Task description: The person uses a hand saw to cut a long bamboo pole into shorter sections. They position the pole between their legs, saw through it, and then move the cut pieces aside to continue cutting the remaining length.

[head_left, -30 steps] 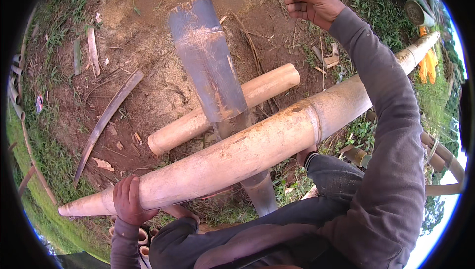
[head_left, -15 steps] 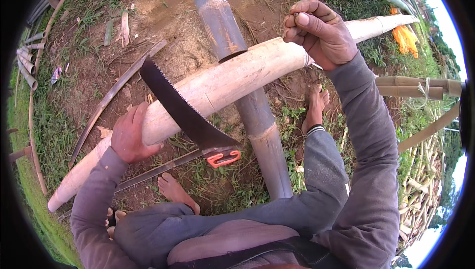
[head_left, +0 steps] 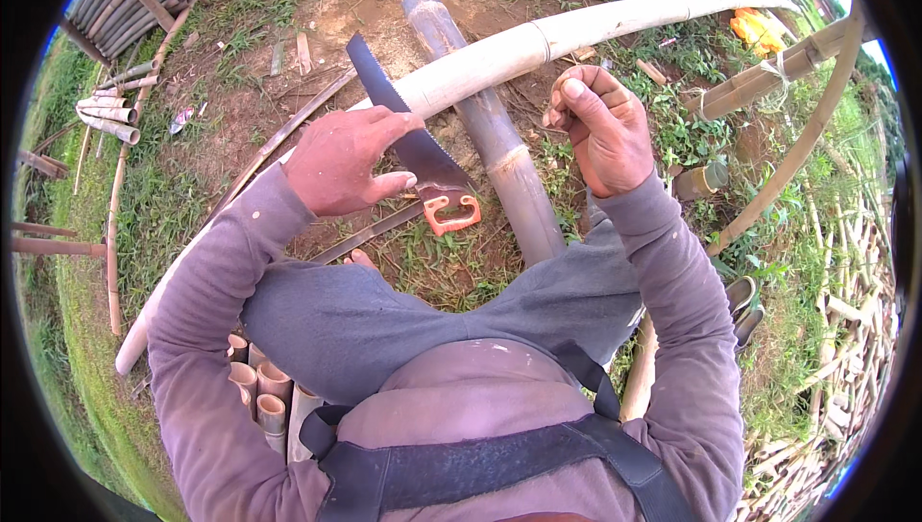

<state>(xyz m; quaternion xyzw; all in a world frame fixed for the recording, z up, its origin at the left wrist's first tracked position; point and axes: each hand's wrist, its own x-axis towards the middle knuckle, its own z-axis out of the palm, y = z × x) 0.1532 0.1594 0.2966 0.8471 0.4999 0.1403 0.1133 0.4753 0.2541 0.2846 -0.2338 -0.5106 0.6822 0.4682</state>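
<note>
A long pale bamboo pole, its outer skin scraped off, lies aslant across a thicker grey-brown bamboo piece. Resting across the pale pole is a curved pruning saw with a dark toothed blade and an orange handle toward me. My left hand hovers over the pole beside the blade, thumb and fingers apart; its fingertips overlap the blade, and whether they touch it I cannot tell. My right hand is raised right of the thick bamboo, thumb pressed to curled fingers; anything inside the pinch is too small to name.
Split bamboo strips lie on the ground at the left. Cut bamboo tubes stand by my left leg. A bamboo rail and a heap of bamboo scraps are on the right, with an orange plastic bag farther off.
My left hand has let go of the pale pole and come up beside the saw blade. My right hand has come down nearer to me, still pinched. The view has shifted.
</note>
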